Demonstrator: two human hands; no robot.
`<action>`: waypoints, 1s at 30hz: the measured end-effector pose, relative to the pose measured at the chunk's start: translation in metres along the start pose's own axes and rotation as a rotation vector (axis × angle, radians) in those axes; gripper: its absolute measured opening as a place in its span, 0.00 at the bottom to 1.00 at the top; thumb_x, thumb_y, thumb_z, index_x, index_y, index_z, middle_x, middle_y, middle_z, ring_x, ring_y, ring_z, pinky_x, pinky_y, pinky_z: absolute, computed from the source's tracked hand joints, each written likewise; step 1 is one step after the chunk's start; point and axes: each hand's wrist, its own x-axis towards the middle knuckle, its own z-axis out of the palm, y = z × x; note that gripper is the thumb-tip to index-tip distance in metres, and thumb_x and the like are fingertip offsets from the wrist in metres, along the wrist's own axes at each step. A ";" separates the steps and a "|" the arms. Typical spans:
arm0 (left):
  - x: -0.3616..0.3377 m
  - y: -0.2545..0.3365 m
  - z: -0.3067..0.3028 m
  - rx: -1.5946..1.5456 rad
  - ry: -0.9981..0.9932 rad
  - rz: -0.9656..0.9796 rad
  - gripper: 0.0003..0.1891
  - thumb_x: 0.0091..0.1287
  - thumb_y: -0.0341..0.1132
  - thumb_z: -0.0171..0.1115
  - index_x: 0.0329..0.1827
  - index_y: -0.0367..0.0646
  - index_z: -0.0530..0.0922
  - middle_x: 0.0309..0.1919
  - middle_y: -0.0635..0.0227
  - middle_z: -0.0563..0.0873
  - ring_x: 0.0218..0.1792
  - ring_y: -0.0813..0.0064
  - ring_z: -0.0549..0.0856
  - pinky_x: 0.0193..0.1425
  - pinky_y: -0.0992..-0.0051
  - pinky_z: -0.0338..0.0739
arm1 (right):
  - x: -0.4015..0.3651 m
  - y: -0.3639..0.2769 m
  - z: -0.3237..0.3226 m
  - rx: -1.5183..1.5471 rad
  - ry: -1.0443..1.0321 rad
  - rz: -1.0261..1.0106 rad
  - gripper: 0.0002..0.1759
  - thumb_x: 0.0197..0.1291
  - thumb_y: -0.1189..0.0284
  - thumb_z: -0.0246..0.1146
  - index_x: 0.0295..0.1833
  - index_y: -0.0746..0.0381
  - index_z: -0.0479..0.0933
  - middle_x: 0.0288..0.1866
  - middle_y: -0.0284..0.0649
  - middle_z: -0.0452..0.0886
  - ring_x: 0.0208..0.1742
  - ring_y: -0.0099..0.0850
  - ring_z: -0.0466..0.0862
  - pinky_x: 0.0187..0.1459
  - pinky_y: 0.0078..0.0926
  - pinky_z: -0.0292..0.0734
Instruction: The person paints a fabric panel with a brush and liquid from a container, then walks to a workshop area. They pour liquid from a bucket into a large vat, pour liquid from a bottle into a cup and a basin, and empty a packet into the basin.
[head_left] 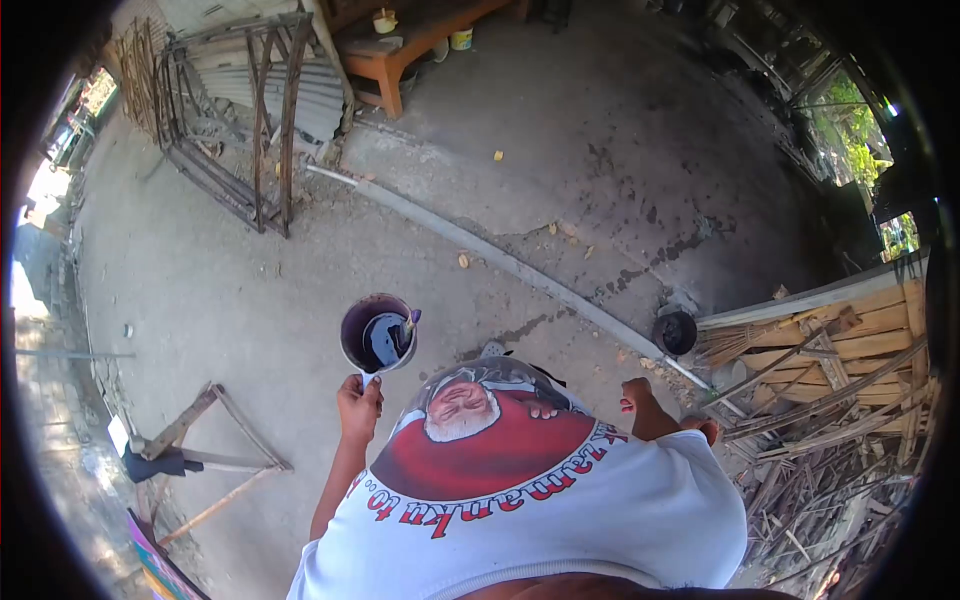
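Note:
My left hand (358, 408) grips the handle of a round dipper (350, 335), out in front at the left of my body. Dark liquid shows inside the dipper, and a small purple-tipped object (412, 318) leans on its right rim. My right hand (636, 392) hangs at the right side of my printed white shirt (560, 510), with its fingers curled; whether anything is in them is too small to tell.
A pale pipe-like strip (500, 262) crosses the ground diagonally. A black pot (675, 332) stands near stacked wood (840, 350) at the right. Wooden frames (285, 130) and an orange bench (388, 72) are at the upper left; another wooden frame (245, 425) is lower left.

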 end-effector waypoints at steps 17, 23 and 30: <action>0.341 0.172 0.130 0.140 -0.203 0.079 0.08 0.70 0.31 0.64 0.35 0.37 0.75 0.18 0.68 0.80 0.13 0.82 0.74 0.15 0.78 0.65 | 0.059 -0.501 -0.010 -0.181 0.325 -0.832 0.12 0.65 0.65 0.62 0.47 0.58 0.86 0.44 0.47 0.89 0.43 0.43 0.90 0.47 0.38 0.83; 0.463 0.252 0.184 0.248 -0.348 0.087 0.08 0.68 0.30 0.64 0.34 0.36 0.76 0.18 0.70 0.80 0.15 0.83 0.74 0.18 0.78 0.66 | 0.124 -0.402 -0.096 -0.693 0.362 -0.536 0.12 0.68 0.65 0.60 0.44 0.60 0.84 0.31 0.41 0.85 0.22 0.36 0.83 0.23 0.40 0.81; 0.594 0.318 0.288 0.311 -0.409 0.113 0.08 0.68 0.30 0.65 0.34 0.36 0.76 0.19 0.69 0.80 0.16 0.83 0.75 0.18 0.77 0.67 | 0.122 -0.334 -0.073 0.265 0.064 0.214 0.12 0.67 0.66 0.59 0.44 0.64 0.79 0.33 0.54 0.84 0.29 0.49 0.87 0.25 0.57 0.82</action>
